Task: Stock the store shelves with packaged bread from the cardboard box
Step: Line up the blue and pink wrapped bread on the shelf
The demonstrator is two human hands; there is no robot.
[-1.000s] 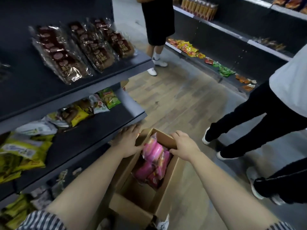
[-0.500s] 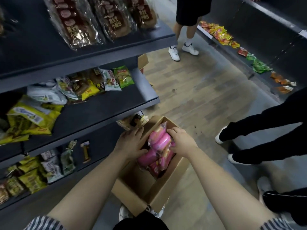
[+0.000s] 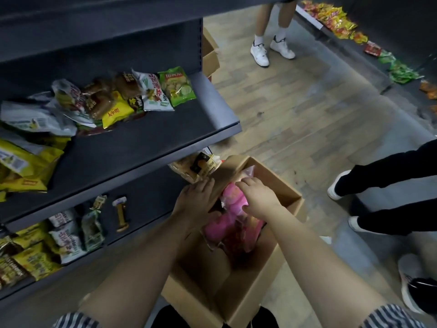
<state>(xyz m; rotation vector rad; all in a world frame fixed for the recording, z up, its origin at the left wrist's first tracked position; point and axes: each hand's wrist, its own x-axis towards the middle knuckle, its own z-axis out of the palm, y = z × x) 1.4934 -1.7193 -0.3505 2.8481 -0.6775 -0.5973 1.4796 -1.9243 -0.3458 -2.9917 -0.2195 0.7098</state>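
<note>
The dark shelf (image 3: 146, 147) on the left has bare room along its front, a fair landing place. Below it on the floor stands the cardboard box (image 3: 272, 263), with the pink bread packs (image 3: 224, 228) heaped at its far end. The left hand (image 3: 198, 202) lies straight-fingered on the box's left flap. The right hand (image 3: 257, 200) curls its fingers over the topmost pack. Best, I judge, to pin the flap aside, grip 1 pack by its body rather than its loose film, and lift it clear of the shelf edge.

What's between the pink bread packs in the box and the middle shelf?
Nothing visible. The left hand and right hand are on the pink bread packs in the cardboard box, and the middle shelf is bare at its front; snack bags lie farther back.
</note>
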